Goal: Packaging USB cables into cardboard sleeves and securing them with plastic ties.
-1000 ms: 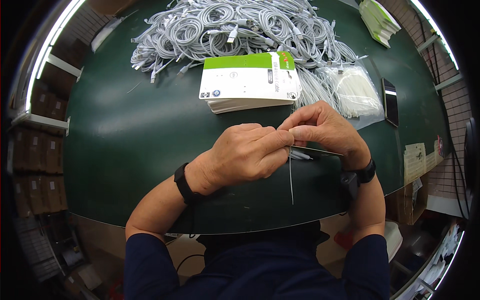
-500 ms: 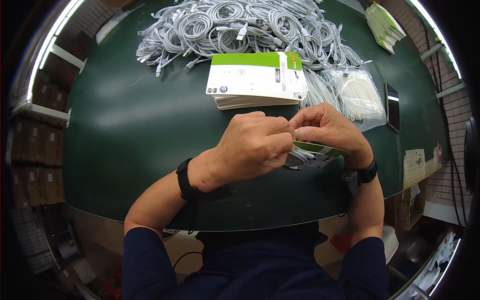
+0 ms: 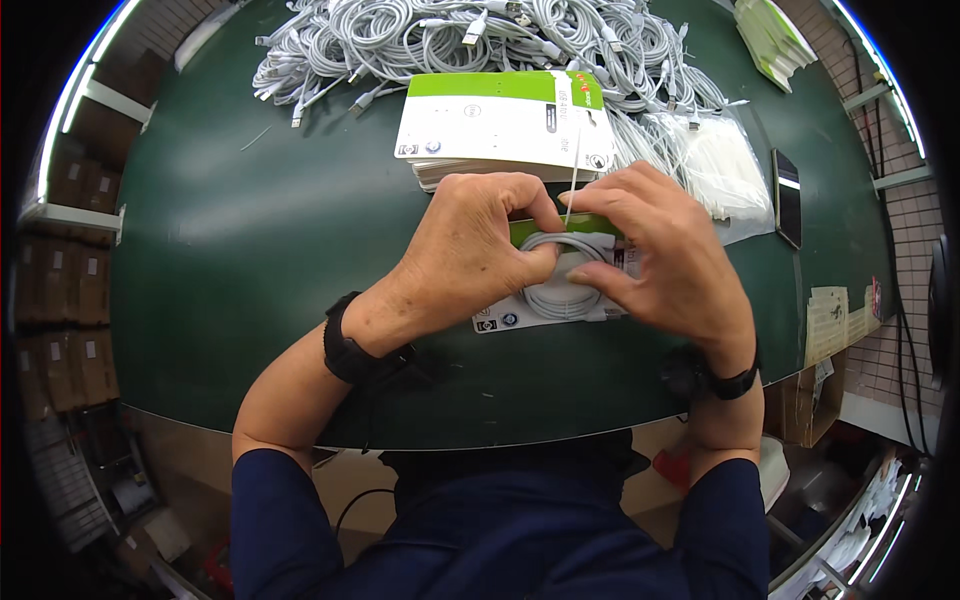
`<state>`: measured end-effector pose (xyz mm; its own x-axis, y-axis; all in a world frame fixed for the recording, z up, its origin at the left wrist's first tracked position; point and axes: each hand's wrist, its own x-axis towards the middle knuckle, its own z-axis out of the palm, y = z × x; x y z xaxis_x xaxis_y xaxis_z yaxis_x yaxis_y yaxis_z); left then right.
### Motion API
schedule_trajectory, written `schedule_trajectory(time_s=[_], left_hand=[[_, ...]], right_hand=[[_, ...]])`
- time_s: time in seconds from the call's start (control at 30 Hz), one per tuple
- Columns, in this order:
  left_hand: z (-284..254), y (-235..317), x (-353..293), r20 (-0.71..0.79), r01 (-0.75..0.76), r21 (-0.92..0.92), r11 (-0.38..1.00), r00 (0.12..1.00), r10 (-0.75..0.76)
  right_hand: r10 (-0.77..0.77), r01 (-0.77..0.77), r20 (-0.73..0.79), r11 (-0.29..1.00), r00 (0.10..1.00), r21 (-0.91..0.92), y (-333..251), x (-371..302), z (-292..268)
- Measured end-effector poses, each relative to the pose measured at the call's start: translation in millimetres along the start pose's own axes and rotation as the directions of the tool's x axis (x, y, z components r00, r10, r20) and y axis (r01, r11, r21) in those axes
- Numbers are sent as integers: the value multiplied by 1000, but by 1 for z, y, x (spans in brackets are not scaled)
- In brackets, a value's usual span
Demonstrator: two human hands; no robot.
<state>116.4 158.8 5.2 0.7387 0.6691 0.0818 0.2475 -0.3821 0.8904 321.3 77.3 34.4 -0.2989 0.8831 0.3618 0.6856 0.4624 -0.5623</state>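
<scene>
A coiled light-grey USB cable (image 3: 561, 303) lies against a green-and-white packaging card (image 3: 497, 322) in front of me. My left hand (image 3: 475, 245) is closed at the coil's upper left, thumb and index finger bent round the cable. A thin white cable tie (image 3: 573, 182) stands up from the top of the coil, between my hands. My right hand (image 3: 670, 250) is at the coil's right side. Its thumb and index finger are apart, the index fingertip beside the tie and the thumb over the coil. My curled fingers hide part of the card.
A stack of green-and-white cards (image 3: 490, 130) stands just beyond my hands. Behind it is a heap of coiled grey cables (image 3: 400, 45). To the right lie a bag of white cable ties (image 3: 715, 170) and a phone (image 3: 787, 200). More folded cards (image 3: 770, 45) sit far right.
The card has tipped flatter, so the coil now faces up. My hands have moved apart; the right thumb and index finger have spread. The upright tie now shows between them.
</scene>
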Motion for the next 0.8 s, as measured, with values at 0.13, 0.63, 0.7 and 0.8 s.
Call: schedule_trajectory(time_s=[0.13, 0.63, 0.7, 0.8], left_hand=[[1, -1, 0, -11, 15, -2, 1000, 1000, -15], [4, -4, 2, 28, 20, 0, 1000, 999, -20], [4, -4, 3, 44, 24, -16, 1000, 999, -23], [2, -5, 5, 52, -3, -40, 999, 999, 5]], right_hand=[[6, -6, -2, 986, 1000, -165, 2, -3, 11], [156, -138, -67, 966, 986, 220, 11, 1, 21], [149, -128, -106, 975, 983, 182, 10, 2, 23], [162, -140, -136, 977, 977, 159, 8, 3, 24]])
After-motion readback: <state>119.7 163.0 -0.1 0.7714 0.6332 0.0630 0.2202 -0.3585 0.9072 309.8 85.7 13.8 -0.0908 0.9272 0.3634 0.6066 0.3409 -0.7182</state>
